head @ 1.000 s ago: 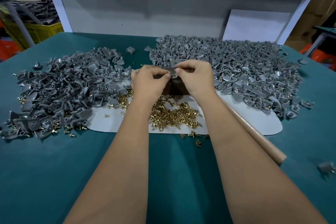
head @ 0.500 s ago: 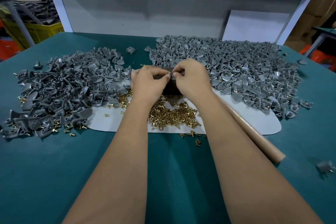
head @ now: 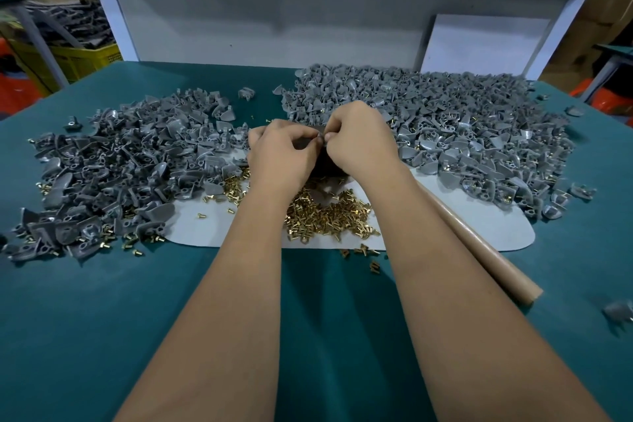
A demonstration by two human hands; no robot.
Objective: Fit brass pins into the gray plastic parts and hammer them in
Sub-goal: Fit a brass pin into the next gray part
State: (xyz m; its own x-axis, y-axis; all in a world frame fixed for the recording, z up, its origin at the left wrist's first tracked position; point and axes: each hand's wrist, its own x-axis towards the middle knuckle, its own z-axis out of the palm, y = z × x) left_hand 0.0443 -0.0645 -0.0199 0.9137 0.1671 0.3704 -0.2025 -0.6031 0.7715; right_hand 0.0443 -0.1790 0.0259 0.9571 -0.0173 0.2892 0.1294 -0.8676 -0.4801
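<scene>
Between my fingertips I pinch one small gray plastic part (head: 320,138): my left hand (head: 282,156) and right hand (head: 359,140) both hold a curled grip on it, above a dark block (head: 325,166). Whether a pin sits in it I cannot tell. Just below lies the heap of loose brass pins (head: 329,216) on a pale gray mat (head: 496,233). Gray plastic parts pile up left (head: 120,168) and right (head: 462,134) on the teal worktop (head: 102,319). A brown cardboard tube (head: 486,257) lies beside my right forearm. A yellow crate (head: 82,58) at far left holds more gray pieces.
</scene>
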